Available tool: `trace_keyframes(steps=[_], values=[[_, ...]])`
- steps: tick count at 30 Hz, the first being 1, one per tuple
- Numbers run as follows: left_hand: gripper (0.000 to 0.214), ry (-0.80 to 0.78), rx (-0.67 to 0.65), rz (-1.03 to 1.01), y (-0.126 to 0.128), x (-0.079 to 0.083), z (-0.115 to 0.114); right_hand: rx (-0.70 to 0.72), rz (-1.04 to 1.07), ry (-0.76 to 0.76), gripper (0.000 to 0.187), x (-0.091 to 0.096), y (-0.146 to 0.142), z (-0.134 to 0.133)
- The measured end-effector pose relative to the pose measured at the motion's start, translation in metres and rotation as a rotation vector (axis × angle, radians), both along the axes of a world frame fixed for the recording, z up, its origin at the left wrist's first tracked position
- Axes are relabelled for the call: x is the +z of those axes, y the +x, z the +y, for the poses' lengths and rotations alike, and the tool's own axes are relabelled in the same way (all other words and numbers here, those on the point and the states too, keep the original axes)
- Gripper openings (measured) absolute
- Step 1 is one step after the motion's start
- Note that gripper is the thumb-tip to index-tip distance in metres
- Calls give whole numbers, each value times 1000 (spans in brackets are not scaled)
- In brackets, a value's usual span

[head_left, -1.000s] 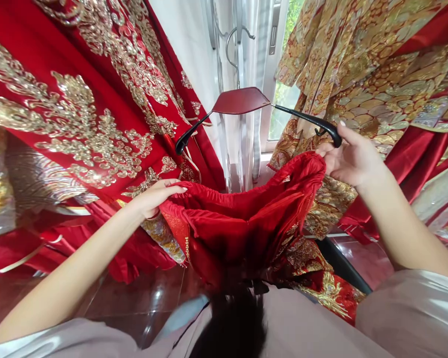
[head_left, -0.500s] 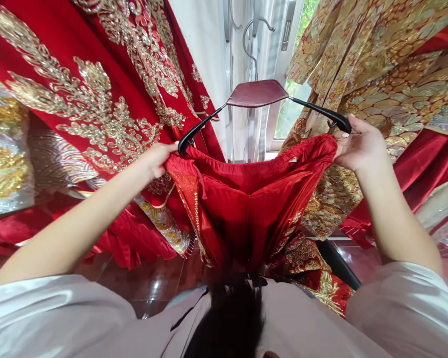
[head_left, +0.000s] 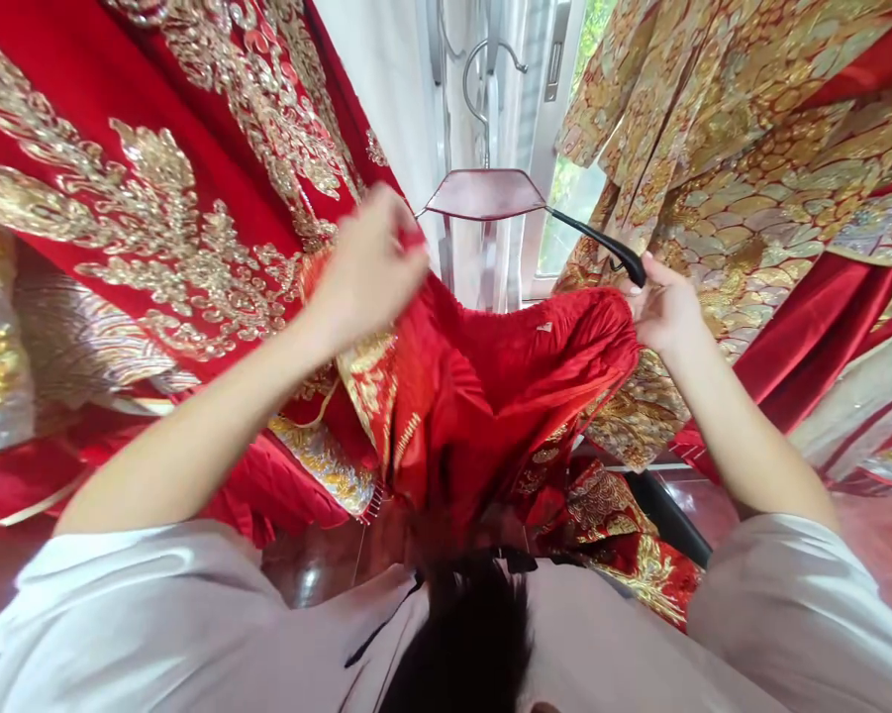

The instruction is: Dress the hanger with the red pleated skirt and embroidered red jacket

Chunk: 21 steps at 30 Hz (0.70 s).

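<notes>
Gripping the red garment (head_left: 505,396) at both ends of its upper edge, the person holds it up against the hanger (head_left: 486,193), which hangs by its metal hook (head_left: 482,79) in front of the window (head_left: 564,198).

- Left hand (head_left: 367,262): blurred, fingers closed on the cloth at the hanger's left end, which it hides.
- Right hand (head_left: 660,307): pinched on the cloth just under the black right tip (head_left: 624,262), touching it.
- Garment: upper edge spread between the hands below the hanger's arms, the rest hanging in folds towards the floor (head_left: 327,564).

Judgement: about midway. The edge is raised and spread, but neither end sits visibly over an arm. Left side cannot be confirmed.

Surroundings: embroidered red gown (head_left: 155,198) at left, gold robe (head_left: 749,149) at right.
</notes>
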<state>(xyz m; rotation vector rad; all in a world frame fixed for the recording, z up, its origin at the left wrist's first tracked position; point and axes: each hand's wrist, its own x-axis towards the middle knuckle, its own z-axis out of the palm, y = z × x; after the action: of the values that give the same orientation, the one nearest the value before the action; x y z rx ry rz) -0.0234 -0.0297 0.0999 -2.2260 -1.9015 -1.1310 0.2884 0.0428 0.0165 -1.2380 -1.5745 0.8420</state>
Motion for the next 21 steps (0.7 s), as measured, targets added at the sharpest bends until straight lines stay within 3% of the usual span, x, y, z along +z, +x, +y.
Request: trace_keyframes(steps=[2,4,9,11,14,17,19,21], values=[[14,-231,-137,304,21,-19,-7,-19,130,-47,37,-5,1,5],[12,-337,-246,443,43,-26,-6,-59,159,-40,41,-9,3,8],[27,86,-447,287,96,1,38,-114,-15,16,71,-11,10,9],[29,127,-482,202,110,10,64,-116,-41,31,75,-10,11,8],[17,84,-476,180,119,9,93,-86,57,45,66,-8,15,6],[26,125,-431,341,119,5,100,92,218,32,55,-6,24,3],[36,170,-389,500,118,5,96,200,215,-8,56,0,33,2],[43,195,-339,614,119,7,91,190,156,-60,58,13,43,4]])
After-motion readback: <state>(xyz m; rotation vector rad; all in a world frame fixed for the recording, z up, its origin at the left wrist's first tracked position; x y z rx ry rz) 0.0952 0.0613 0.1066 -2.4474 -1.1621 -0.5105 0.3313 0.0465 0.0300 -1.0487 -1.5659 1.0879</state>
